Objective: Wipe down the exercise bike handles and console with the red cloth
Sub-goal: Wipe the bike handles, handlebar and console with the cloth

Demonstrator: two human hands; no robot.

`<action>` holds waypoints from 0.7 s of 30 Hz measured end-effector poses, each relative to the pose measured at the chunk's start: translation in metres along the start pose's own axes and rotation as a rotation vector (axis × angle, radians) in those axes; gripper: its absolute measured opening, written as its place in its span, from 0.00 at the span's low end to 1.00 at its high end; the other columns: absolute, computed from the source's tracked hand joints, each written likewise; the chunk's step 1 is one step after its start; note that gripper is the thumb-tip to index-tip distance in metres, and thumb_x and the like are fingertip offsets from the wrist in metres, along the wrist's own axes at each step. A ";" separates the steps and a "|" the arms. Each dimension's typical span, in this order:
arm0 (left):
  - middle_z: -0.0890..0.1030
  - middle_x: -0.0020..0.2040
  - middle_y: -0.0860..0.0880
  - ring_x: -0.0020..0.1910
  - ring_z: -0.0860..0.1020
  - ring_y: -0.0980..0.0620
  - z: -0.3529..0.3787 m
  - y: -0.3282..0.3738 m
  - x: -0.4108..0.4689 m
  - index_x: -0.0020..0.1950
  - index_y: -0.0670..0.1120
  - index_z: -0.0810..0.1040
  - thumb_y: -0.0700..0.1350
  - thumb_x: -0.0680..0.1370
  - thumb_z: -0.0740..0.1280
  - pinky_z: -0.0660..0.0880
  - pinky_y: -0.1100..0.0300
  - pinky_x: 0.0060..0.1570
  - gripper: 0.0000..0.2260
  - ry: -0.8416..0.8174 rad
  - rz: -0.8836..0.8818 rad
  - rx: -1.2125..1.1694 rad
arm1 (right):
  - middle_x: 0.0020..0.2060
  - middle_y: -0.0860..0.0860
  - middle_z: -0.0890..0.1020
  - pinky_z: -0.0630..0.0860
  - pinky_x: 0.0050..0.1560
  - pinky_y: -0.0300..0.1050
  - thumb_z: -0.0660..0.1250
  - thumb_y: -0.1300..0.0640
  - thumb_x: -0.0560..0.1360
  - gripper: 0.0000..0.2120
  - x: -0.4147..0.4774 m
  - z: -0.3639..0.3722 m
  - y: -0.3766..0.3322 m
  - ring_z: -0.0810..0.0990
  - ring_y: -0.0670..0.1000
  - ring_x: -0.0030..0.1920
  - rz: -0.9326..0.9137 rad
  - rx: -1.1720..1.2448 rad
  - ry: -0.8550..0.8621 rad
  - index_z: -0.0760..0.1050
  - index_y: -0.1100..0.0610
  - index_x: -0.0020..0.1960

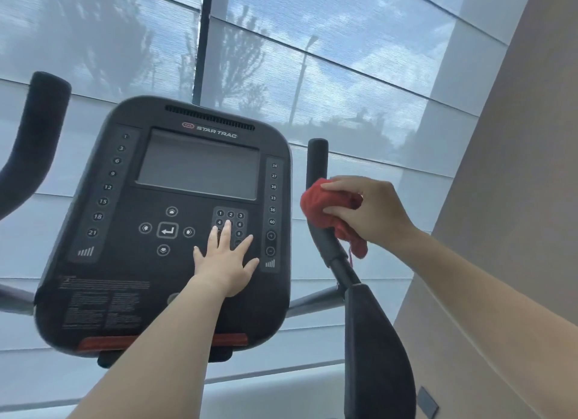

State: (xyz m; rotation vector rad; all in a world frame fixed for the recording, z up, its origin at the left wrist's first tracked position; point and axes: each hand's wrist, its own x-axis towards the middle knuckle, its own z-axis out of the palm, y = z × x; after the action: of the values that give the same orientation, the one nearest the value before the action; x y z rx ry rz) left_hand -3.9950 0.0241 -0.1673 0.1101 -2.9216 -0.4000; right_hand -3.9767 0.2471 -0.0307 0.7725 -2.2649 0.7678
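Note:
The black console (156, 218) of the exercise bike fills the middle of the view, with a dark screen above a keypad. My left hand (226, 260) lies flat on the console's lower right, fingers spread over the number keys, holding nothing. The right handle (317, 159) rises just right of the console. My right hand (372, 210) grips the bunched red cloth (325, 206) and presses it around that handle's middle. The left handle (37, 127) curves up at the far left, untouched.
A padded black armrest (375, 350) sits below the right handle. Behind the bike are large windows with translucent blinds (312, 74). A beige wall (516, 199) stands close on the right, and a window sill (266, 396) runs below.

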 end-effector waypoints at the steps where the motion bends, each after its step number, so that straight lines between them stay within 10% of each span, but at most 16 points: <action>1: 0.36 0.77 0.49 0.76 0.36 0.46 -0.001 0.000 0.000 0.76 0.61 0.48 0.61 0.80 0.49 0.47 0.38 0.72 0.25 0.000 0.003 -0.003 | 0.53 0.43 0.81 0.71 0.54 0.27 0.75 0.65 0.65 0.18 0.007 0.000 -0.002 0.77 0.37 0.51 -0.037 0.002 0.017 0.82 0.53 0.53; 8: 0.35 0.77 0.49 0.76 0.36 0.46 -0.001 -0.001 0.000 0.76 0.61 0.48 0.61 0.80 0.49 0.47 0.38 0.72 0.25 -0.002 0.005 -0.014 | 0.68 0.50 0.71 0.57 0.65 0.32 0.71 0.57 0.72 0.17 -0.010 0.026 0.027 0.69 0.49 0.68 0.029 -0.232 -0.239 0.78 0.51 0.60; 21: 0.35 0.77 0.48 0.75 0.36 0.45 -0.002 0.001 0.001 0.76 0.61 0.47 0.61 0.80 0.48 0.47 0.38 0.71 0.25 -0.019 -0.001 -0.013 | 0.57 0.40 0.77 0.62 0.60 0.29 0.73 0.56 0.69 0.17 -0.034 0.019 0.029 0.70 0.37 0.56 0.045 -0.157 -0.244 0.79 0.47 0.57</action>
State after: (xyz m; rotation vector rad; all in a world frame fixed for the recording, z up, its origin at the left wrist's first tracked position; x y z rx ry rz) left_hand -3.9951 0.0240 -0.1647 0.1061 -2.9372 -0.4221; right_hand -3.9815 0.2642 -0.0761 0.7780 -2.5332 0.5310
